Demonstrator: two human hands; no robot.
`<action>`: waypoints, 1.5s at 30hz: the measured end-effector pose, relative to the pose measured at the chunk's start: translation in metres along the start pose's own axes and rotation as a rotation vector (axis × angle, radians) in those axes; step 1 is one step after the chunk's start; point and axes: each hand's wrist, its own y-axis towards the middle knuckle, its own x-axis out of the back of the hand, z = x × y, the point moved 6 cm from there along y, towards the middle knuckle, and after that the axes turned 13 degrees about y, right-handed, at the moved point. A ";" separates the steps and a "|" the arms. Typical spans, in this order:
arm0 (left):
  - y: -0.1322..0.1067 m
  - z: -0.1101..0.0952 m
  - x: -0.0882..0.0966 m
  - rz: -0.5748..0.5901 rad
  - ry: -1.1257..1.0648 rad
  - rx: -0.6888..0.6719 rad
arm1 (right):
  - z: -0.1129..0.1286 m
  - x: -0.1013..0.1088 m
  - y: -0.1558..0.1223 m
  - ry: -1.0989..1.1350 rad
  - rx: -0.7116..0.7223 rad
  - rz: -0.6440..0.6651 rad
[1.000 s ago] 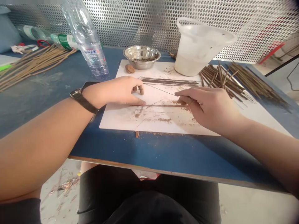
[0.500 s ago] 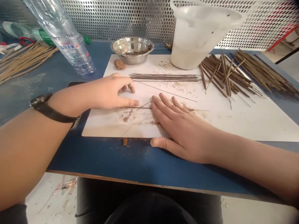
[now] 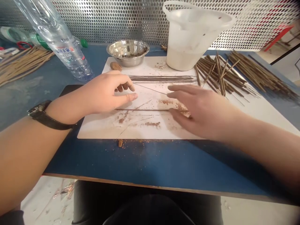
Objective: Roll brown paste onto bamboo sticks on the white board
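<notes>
My left hand (image 3: 106, 92) rests on the white board (image 3: 93, 131) with its fingers curled under and its thumb stretched toward the left end of a thin coated stick (image 3: 145, 109). Whatever is under the curled fingers is hidden. My right hand (image 3: 201, 109) hovers flat over the stick's right end, fingers stretched out and blurred by motion. Brown powder smears (image 3: 152, 124) lie around the stick. A row of bare thin sticks (image 3: 164, 78) lies just beyond both hands.
A white bucket (image 3: 187, 37), a steel bowl (image 3: 127, 51) and a brown lump (image 3: 115, 66) stand at the board's far edge. Coated sticks (image 3: 220, 78) are piled at right. A plastic bottle (image 3: 63, 43) and more sticks (image 3: 21, 62) are at left.
My right hand, flat on the board's near part half a second ago, has lifted and moved right and farther away along the stick. My left hand has barely shifted.
</notes>
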 end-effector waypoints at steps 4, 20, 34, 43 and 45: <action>0.001 -0.002 -0.001 0.017 -0.027 0.004 | -0.031 0.019 -0.004 -0.178 -0.108 0.088; -0.003 -0.011 -0.001 -0.027 0.051 -0.074 | -0.052 0.015 0.002 -0.217 -0.269 0.251; -0.061 -0.047 -0.038 0.274 0.240 -0.079 | -0.005 -0.009 0.003 0.173 -0.106 0.018; -0.078 -0.040 -0.038 0.296 0.299 -0.120 | -0.017 -0.004 0.007 0.291 -0.147 -0.141; -0.065 -0.038 -0.039 0.325 0.301 -0.126 | -0.020 -0.002 0.008 0.325 -0.167 -0.172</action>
